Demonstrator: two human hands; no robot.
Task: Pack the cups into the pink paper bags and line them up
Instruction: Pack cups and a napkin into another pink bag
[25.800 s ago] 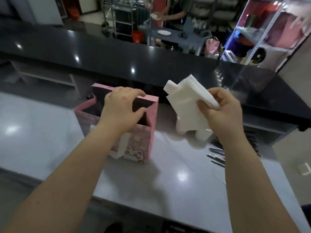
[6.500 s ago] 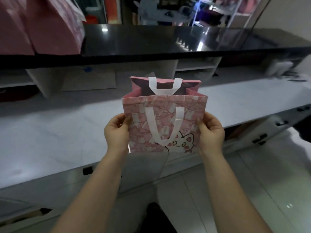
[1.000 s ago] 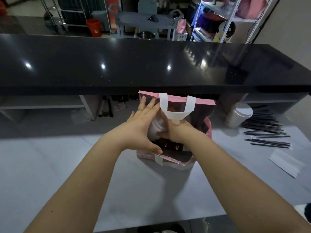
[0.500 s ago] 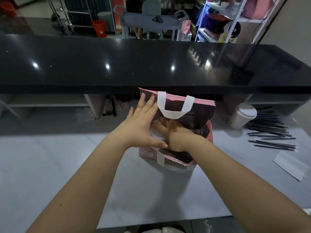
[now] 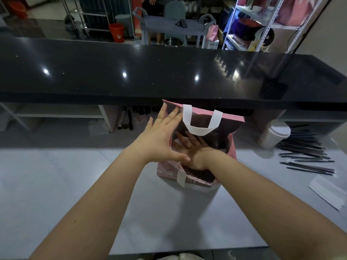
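A pink paper bag with white handles stands open on the pale worktop, just in front of the raised black counter. My left hand lies flat against the bag's left wall and rim, fingers spread. My right hand is down inside the bag with its fingers stretched out flat; a pale shape shows just left of it, too dim to name. One white lidded cup lies tilted on the worktop to the right of the bag, apart from both hands.
Black straws are scattered right of the cup, and a white paper sleeve lies nearer me. The black counter overhangs the bag's far side. Shelves and a cart stand beyond it.
My right hand has sunk deeper into the bag and its fingers have flattened out. My left hand stays on the bag's left rim. The bag has barely shifted.
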